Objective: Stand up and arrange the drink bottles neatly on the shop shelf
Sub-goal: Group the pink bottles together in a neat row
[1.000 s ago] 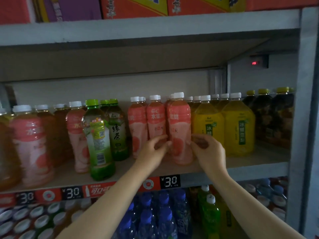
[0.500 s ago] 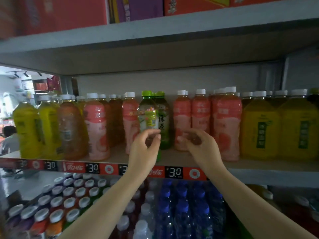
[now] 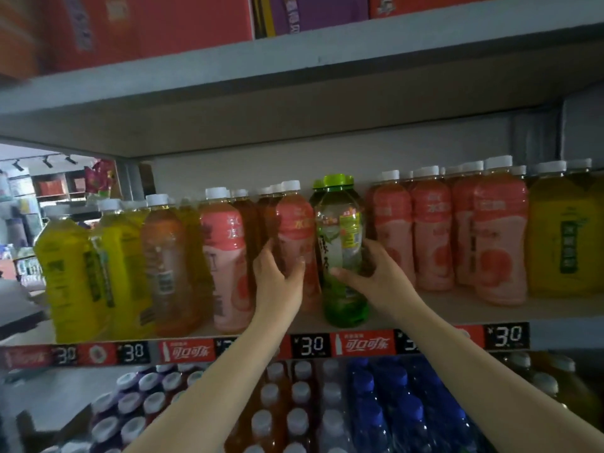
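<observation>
The shelf bay is dim, its underside and back wall in grey shadow. The brightest patch is the open shop area (image 3: pixel 39 197) at far left, where daylight washes out detail. The yellow bottles (image 3: pixel 81 276) at left and the red boxes (image 3: pixel 98 31) above are smeared by motion blur. Wide-angle distortion bows the upper shelf edge (image 3: pixel 294 60). Price tags (image 3: pixel 312 345) read fairly sharp; caps below look soft.
</observation>
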Tool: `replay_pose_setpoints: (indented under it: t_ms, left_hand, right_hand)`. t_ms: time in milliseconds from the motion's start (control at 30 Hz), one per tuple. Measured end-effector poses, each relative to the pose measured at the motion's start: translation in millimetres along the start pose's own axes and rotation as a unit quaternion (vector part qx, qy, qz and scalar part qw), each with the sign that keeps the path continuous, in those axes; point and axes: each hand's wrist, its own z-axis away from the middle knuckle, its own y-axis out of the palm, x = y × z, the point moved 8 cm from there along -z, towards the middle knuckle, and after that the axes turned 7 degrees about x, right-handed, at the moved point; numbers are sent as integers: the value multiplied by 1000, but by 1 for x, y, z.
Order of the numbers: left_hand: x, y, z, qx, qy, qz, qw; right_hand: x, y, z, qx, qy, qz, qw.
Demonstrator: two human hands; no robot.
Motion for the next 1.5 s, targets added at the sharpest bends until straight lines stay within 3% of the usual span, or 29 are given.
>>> replay_pose_setpoints:
  t_ms: [167,567,800,1000,1233,1333,1500]
  left_hand:
    - [12,15,-22,81,-27,54,995]
    - [14,3,-17,17,15,39,999]
    - [-34,-23,12,-36,92,3,995]
    - [-89,-16,38,27,115,81,990]
    - [-104,61,44,130,40,182,974]
    - [-97,101,41,146,0,205,968]
    - [-95,153,23,163,-10,189,968]
  right_hand:
    - [-4,5,-5,-3,4,-9,1000]
    - [-3,-4,-2,-47,-16,9,999]
    - [7,-17,13,-94,-73,8,993]
    - [12,-50,26,-101,-70,21,992]
    - [-22,-125,66,-135,-1,191,972]
    - [-29,-157,82,-158,12,326,932]
    - [-43,-177,89,-117,9,497,860]
